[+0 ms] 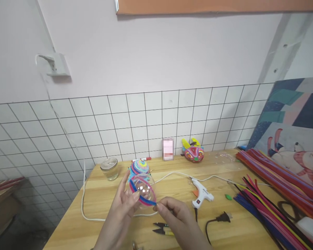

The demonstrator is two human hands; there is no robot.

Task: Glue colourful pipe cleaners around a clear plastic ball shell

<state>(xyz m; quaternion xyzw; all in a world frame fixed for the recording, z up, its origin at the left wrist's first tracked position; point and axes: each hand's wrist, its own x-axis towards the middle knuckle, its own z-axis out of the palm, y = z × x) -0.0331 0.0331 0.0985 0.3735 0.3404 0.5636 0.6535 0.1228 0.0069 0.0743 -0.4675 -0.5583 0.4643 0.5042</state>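
Observation:
My left hand (122, 206) is closed around a clear plastic dome or ball (144, 187), its thumb in front and fingers behind. A pink fuzzy strip (153, 191) runs round the clear piece. Along its lower left side lies a blue pipe cleaner (147, 201), with my left thumb against it. At the right end of that strip, my right hand (177, 216) pinches it between thumb and forefinger. Just behind stands a striped, shell-like craft piece (140, 167) in blue, pink and yellow. Small snips (162, 229) lie below, partly covered by my right hand.
A white hot glue gun (202, 193) lies to the right, near a black plug (223, 217). Pipe cleaners (266, 211) spread along the right edge. A glass jar (109, 169), red marker (145, 159) and colourful animal face (194, 152) stand further back. A white cable (82, 198) crosses the table.

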